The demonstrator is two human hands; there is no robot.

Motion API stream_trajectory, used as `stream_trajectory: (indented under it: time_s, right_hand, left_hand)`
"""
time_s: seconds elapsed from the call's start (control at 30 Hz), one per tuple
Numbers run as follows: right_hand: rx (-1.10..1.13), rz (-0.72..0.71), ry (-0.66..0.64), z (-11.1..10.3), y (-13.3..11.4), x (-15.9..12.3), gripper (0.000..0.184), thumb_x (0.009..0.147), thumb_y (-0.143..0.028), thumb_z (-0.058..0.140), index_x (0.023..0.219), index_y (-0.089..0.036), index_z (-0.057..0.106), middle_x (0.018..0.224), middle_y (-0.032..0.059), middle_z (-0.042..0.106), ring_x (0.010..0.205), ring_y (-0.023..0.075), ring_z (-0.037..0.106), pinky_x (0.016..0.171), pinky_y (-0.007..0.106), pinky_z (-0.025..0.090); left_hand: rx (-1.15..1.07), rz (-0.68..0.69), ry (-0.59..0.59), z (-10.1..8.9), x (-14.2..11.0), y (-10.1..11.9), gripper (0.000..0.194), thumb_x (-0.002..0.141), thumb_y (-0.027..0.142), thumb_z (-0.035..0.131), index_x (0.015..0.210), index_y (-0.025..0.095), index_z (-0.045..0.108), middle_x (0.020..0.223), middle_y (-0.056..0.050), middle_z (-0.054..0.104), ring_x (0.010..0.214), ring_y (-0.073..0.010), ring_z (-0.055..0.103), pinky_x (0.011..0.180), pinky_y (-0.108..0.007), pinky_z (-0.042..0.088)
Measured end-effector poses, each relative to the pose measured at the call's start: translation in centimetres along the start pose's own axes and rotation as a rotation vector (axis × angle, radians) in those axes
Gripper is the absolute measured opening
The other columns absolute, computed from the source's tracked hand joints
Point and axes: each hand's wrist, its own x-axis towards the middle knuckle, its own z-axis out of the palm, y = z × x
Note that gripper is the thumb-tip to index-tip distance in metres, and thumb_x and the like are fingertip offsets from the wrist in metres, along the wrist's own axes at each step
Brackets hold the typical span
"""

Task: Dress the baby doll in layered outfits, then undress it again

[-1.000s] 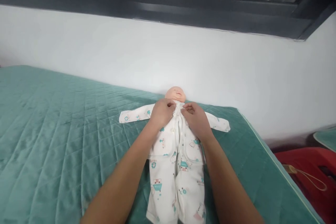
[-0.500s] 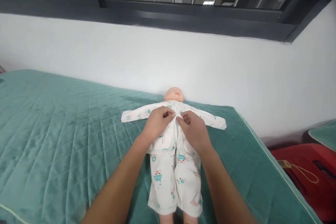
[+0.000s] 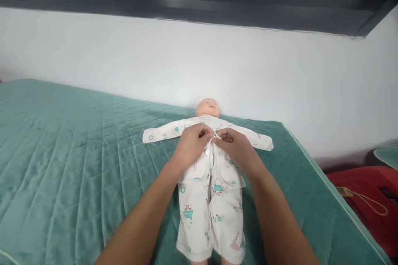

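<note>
A baby doll [image 3: 207, 108] lies on its back, its head by the wall and its arms spread wide. It wears a white printed shirt [image 3: 166, 131] and matching white trousers [image 3: 194, 223]. On the shirt's front opening, at chest height, my left hand [image 3: 193, 143] pinches one edge of the cloth. My right hand [image 3: 235, 145] grips the facing edge, its fingertips almost touching the left ones. A round white button [image 3: 207, 152] shows just below the left fingers. Beneath the hands the shirt's lower flaps part slightly. Whatever lies right between the fingertips is hidden.
A green quilted cover [image 3: 77, 165] spreads under the doll, its piped edge running down the right side. Behind stands a white wall [image 3: 174, 62] below a dark window frame [image 3: 192, 2]. At the far right sits a red object [image 3: 367, 182] with a yellow cord loop.
The view has tilted down a little. Both hands stay at the shirt front; the right hand has turned flatter, and the button below the left fingers now shows.
</note>
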Motion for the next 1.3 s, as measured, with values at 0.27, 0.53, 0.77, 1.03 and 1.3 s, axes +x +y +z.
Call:
stream_trajectory:
  time_s: [0.27, 0.53, 0.77, 1.03, 1.3]
  right_hand:
    - [0.123, -0.037, 0.064, 0.0, -0.7, -0.3, 0.021, 0.075, -0.041, 0.067, 0.083, -0.021, 0.068, 0.079, 0.0014, 0.067, 0.069, 0.0151, 0.057, 0.062, 0.027, 0.042]
    - [0.076, -0.033, 0.009, 0.6, -0.3, -0.3, 0.02, 0.073, -0.036, 0.068, 0.086, -0.021, 0.065, 0.077, 0.0002, 0.065, 0.069, 0.0146, 0.058, 0.063, 0.028, 0.044]
    - [-0.051, -0.058, 0.049, 1.5, -0.3, -0.5, 0.024, 0.074, -0.032, 0.065, 0.097, -0.024, 0.06, 0.075, -0.0019, 0.065, 0.066, 0.0156, 0.058, 0.06, 0.028, 0.042]
    - [-0.257, -0.172, 0.099, 2.1, -0.8, -1.1, 0.016, 0.082, -0.028, 0.055, 0.096, -0.027, 0.06, 0.068, -0.0029, 0.062, 0.067, 0.0176, 0.059, 0.06, 0.028, 0.038]
    - [-0.277, -0.148, 0.041, 1.5, -1.3, -1.5, 0.024, 0.08, -0.026, 0.058, 0.104, -0.028, 0.057, 0.074, -0.0026, 0.067, 0.067, 0.0183, 0.06, 0.06, 0.029, 0.037]
  left_hand:
    - [-0.097, -0.053, -0.008, -0.4, -0.1, -0.1, 0.015, 0.084, 0.027, 0.057, 0.083, 0.019, 0.069, 0.084, -0.002, 0.071, 0.08, -0.017, 0.063, 0.074, -0.027, 0.045]
    - [-0.265, -0.079, 0.028, 0.0, 0.1, -0.6, 0.008, 0.079, 0.025, 0.063, 0.082, 0.019, 0.063, 0.084, -0.001, 0.067, 0.079, -0.0145, 0.061, 0.076, -0.026, 0.046]
    - [-0.186, -0.087, -0.008, -0.2, -0.2, -0.4, 0.01, 0.082, 0.029, 0.06, 0.085, 0.02, 0.061, 0.082, 0.0, 0.067, 0.074, -0.0142, 0.061, 0.068, -0.025, 0.044]
    - [-0.156, -0.102, 0.039, 0.4, -0.1, -0.6, 0.013, 0.077, 0.022, 0.061, 0.09, 0.021, 0.063, 0.084, 0.0, 0.069, 0.08, -0.0151, 0.065, 0.075, -0.027, 0.047]
    - [-0.272, -0.123, 0.0, -0.4, -0.3, -0.3, 0.008, 0.076, 0.023, 0.062, 0.078, 0.02, 0.055, 0.076, 0.001, 0.063, 0.067, -0.0122, 0.058, 0.064, -0.025, 0.044]
